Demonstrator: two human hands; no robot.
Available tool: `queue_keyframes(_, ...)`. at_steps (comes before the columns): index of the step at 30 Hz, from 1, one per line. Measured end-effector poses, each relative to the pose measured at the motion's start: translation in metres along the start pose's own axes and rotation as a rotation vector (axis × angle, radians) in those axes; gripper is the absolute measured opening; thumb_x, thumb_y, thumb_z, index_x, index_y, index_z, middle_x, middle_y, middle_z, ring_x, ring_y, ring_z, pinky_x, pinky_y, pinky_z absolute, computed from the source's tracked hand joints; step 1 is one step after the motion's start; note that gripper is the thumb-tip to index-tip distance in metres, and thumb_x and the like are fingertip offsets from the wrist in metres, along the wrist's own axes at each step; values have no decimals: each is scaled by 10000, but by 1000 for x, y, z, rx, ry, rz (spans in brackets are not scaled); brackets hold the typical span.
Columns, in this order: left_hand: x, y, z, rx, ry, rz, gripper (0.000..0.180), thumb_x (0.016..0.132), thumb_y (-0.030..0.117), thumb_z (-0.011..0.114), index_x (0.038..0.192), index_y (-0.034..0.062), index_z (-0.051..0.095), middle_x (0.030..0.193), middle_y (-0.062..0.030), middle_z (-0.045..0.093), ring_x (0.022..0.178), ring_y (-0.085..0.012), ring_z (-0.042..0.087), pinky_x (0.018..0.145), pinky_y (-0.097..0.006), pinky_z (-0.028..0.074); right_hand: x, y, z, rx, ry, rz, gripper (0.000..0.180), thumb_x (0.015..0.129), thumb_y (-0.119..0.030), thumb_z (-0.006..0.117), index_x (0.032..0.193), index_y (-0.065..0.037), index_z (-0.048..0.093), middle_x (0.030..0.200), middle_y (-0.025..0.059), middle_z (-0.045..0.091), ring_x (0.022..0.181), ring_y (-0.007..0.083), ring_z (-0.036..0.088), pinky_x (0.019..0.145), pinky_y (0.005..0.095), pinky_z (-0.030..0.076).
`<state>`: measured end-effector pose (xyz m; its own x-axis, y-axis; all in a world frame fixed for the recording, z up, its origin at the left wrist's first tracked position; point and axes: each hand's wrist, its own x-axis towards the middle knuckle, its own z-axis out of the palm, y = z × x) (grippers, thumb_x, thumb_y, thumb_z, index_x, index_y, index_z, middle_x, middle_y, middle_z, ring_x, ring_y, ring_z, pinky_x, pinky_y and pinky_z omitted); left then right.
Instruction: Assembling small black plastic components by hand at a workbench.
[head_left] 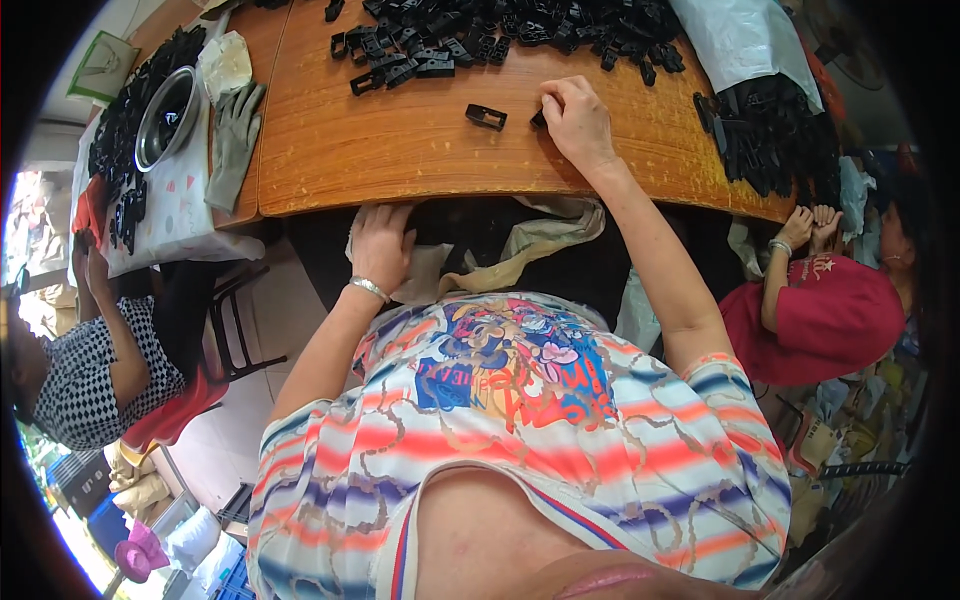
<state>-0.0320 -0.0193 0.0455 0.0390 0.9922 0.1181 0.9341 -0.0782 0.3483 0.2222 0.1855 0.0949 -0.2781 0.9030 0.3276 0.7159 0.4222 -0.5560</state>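
Note:
My right hand rests on the wooden table with its fingers curled closed. A small black plastic part shows at its fingertips, mostly covered by the hand. Just left of it lies a black rectangular plastic frame, loose on the tabletop. My left hand, with a silver bracelet at the wrist, is at the table's front edge, its fingers bent and partly hidden. Pale sack cloth lies against that hand; whatever its fingers grip cannot be made out.
A large heap of black plastic parts covers the far side of the table. More dark parts lie under a white bag at right. A metal bowl and grey glove are at left. People sit on both sides.

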Motion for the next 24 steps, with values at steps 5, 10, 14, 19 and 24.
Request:
queue_keyframes(5,0,-8,22,63,-18,-63,476,802,175,669,1252,71,554,1220,-164,559,1178,-342,501,1017,-471,382,-47,-49,-19,107,68,-260,77,875,-132,609,889,-60,631,880,117,615,745,322,631,653,403,523)
queue_keyframes(10,5,-12,40,168,-158,-252,548,819,211,686,1319,83,503,1337,-161,490,1259,-351,454,972,-511,404,-138,-59,37,55,-489,-502,144,820,-166,643,915,-60,663,824,101,620,785,312,614,713,416,518)
queue_keyframes(14,10,-8,38,244,-194,-237,636,792,247,716,1370,133,475,1409,-177,425,1332,-352,372,1022,-510,364,-149,-30,68,-337,-1046,-268,216,840,-197,542,805,-62,707,828,168,689,790,358,667,736,501,508)
queue_keyframes(19,-10,-2,25,155,-114,-190,665,787,267,717,1395,153,473,1440,-161,419,1367,-337,344,1092,-506,302,-163,-26,20,-235,-1243,-252,289,844,-235,517,804,-25,711,801,213,678,807,395,661,741,497,508)
queue_keyframes(24,-26,26,-4,-76,-502,120,470,869,382,605,1269,135,583,1187,-131,622,1146,-311,551,1052,-472,349,-153,-22,17,-118,-1351,-170,330,876,-281,515,859,-18,714,860,212,682,845,381,658,770,469,510)
